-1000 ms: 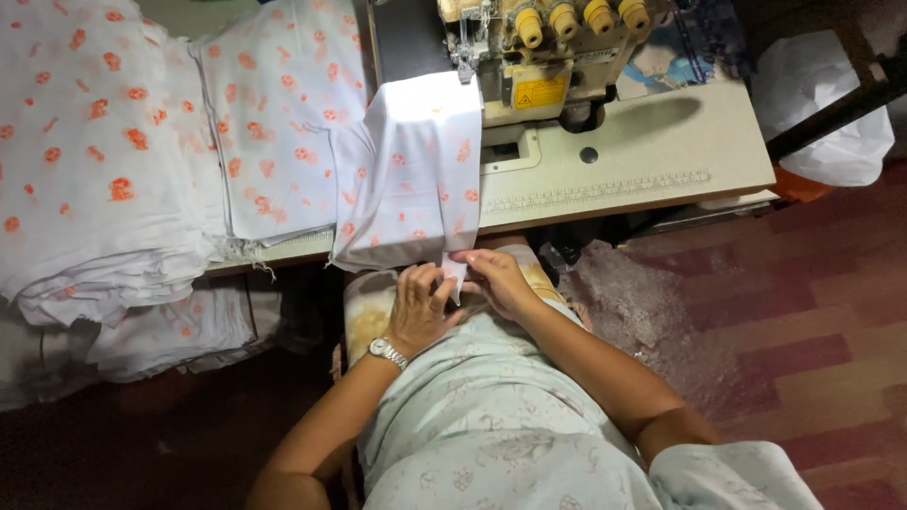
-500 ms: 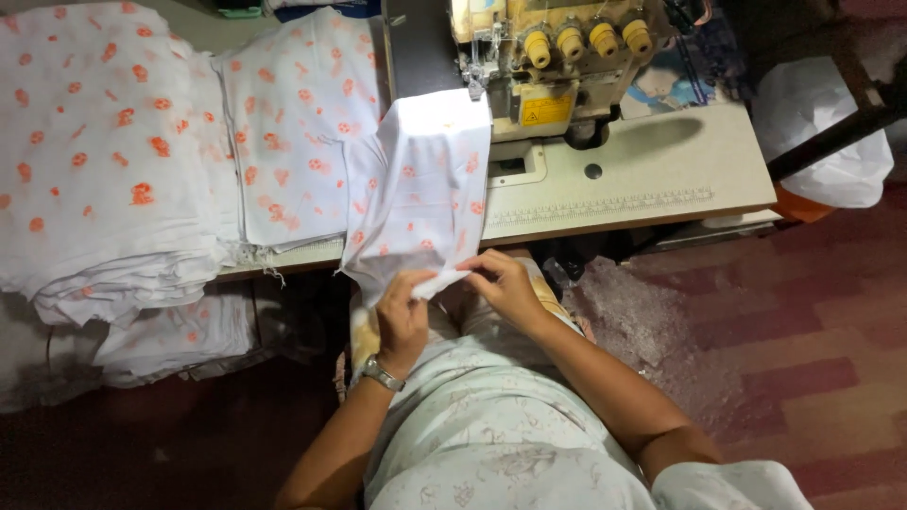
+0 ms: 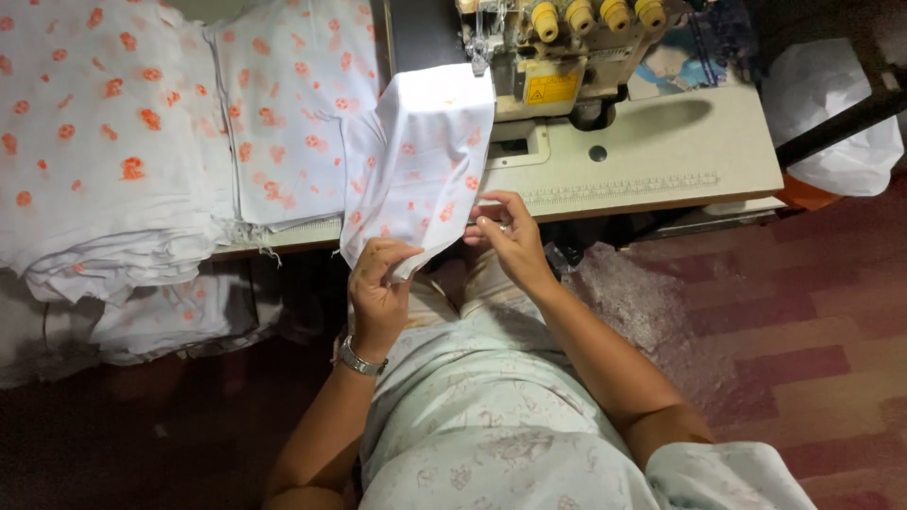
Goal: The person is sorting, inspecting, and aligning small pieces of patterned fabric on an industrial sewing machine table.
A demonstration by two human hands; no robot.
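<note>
At white table [image 3: 661, 161] edge, hands [image 3: 383, 283] pinching cloth [image 3: 420, 161].

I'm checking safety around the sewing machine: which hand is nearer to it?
Right. The right hand is at the table edge just below the sewing machine; the left hand is lower and further left, holding the cloth.

cloth piece [image 3: 420, 156]: thin matt cotton, orange print | machine table [image 3: 661, 161]: smooth matt laminate | wristwatch [image 3: 359, 360]: shiny metal

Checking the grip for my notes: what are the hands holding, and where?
Both hold the printed cloth piece: left hand at its bottom corner, right hand on its lower right edge.
</note>
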